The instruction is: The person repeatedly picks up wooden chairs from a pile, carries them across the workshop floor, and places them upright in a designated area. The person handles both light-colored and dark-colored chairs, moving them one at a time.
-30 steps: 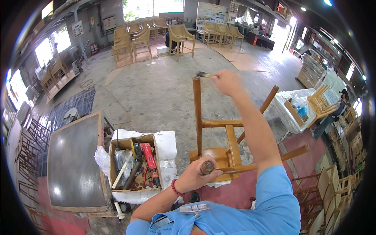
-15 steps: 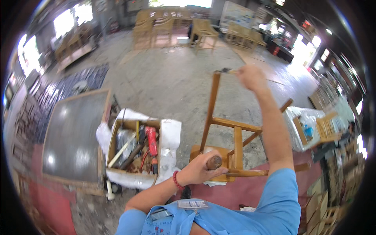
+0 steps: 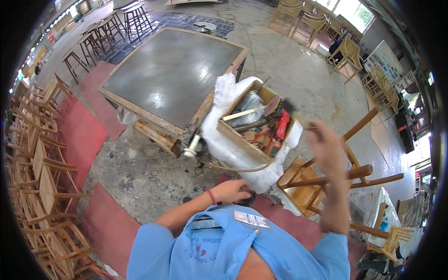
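Note:
My right hand, smeared by motion, is shut on a small brush. The brush's blurred dark end is above the right edge of a tool box. Close to my body, my left hand has loosely bent fingers and no object visible in it. On my right, a brown wooden stool lies seat down with its legs sticking up. My right forearm passes in front of it and hides part of the frame. Inside the box are a red power tool, a pale stick and other tools.
The box sits on a white-wrapped stand. Left of it is a large grey-topped table. Wooden chairs line the far left, beside red floor sheets. More chairs stand at the far right.
My view has swung left. My left hand has let go of the stool leg and drawn back. My right hand has brought the brush from a leg end to the tool box.

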`<state>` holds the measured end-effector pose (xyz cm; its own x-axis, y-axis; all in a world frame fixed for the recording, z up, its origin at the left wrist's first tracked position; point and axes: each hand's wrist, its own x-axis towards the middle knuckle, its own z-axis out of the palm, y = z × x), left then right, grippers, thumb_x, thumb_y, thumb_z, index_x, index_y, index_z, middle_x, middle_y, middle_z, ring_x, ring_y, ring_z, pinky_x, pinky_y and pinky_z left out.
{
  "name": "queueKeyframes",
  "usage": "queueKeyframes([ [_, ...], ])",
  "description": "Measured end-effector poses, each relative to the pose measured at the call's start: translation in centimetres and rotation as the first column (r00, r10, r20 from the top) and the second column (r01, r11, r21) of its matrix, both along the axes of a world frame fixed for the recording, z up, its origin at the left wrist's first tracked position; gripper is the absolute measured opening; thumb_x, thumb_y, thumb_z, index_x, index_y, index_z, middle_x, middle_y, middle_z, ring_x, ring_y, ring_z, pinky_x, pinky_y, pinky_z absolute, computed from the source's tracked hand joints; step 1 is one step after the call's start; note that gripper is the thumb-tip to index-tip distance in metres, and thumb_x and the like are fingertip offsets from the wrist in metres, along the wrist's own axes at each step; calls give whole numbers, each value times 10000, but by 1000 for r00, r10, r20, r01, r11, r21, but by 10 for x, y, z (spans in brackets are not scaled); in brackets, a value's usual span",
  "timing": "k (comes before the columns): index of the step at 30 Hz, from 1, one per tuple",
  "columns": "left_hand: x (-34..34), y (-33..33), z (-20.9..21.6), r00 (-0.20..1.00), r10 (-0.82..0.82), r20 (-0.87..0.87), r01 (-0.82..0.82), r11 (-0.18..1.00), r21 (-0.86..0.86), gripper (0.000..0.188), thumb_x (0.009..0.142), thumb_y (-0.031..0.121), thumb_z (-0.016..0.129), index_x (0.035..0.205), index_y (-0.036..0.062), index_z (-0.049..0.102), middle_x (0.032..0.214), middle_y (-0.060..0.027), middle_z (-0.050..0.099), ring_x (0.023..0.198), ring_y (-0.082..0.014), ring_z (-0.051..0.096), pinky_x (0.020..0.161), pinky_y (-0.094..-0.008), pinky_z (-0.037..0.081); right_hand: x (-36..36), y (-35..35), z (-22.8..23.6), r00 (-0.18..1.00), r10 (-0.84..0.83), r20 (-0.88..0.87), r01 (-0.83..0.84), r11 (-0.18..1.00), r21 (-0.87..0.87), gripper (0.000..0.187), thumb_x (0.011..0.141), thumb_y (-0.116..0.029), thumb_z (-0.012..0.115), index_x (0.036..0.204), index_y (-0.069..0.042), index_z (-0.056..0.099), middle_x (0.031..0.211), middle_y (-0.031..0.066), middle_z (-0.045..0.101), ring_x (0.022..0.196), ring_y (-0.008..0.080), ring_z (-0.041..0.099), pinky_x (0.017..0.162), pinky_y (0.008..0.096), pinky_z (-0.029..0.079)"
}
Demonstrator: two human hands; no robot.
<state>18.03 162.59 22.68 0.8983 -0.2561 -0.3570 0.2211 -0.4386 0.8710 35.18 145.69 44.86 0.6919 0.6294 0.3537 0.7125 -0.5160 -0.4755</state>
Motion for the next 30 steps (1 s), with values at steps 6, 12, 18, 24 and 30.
queueKeyframes([
  [6,-197,129,-38,826,548,-131,-547,836,43,469,832,302,636,1147,-33,545,1070,-203,637,970,-283,637,828,-347,495,9,167,-222,957,-186,-223,212,972,99,273,814,-238,611,995,-35,627,909,173,657,846,334,634,767,400,488],
  [12,-309,205,-31,449,875,-181,-871,474,130,433,858,223,610,1173,-57,515,1119,-224,600,1035,-259,593,848,-341,476,22,204,-287,920,-364,-146,367,930,-3,279,815,-267,600,997,-58,630,935,165,653,882,339,617,780,413,478],
  [18,-320,271,-50,364,903,-230,-926,376,11,424,875,205,591,1192,-62,497,1145,-194,577,1085,-235,551,895,-330,449,20,197,-287,896,-371,-244,373,927,-39,317,803,-256,620,1023,-29,630,929,151,667,856,272,648,790,355,491],
  [24,-296,419,-98,492,860,-135,-864,502,50,438,860,240,615,1169,-55,521,1117,-208,602,1057,-255,581,879,-340,458,28,196,-247,817,-463,-345,372,879,-299,659,733,-380,697,1272,-42,523,1117,208,621,1042,314,597,909,373,442],
  [30,-358,554,-144,303,921,-245,-830,381,408,415,850,325,603,1054,-37,603,936,-151,661,887,-223,638,752,-334,502,49,345,-183,869,-493,32,482,833,-272,639,808,-339,664,1293,27,467,1262,225,529,1181,337,500,1009,382,365],
])
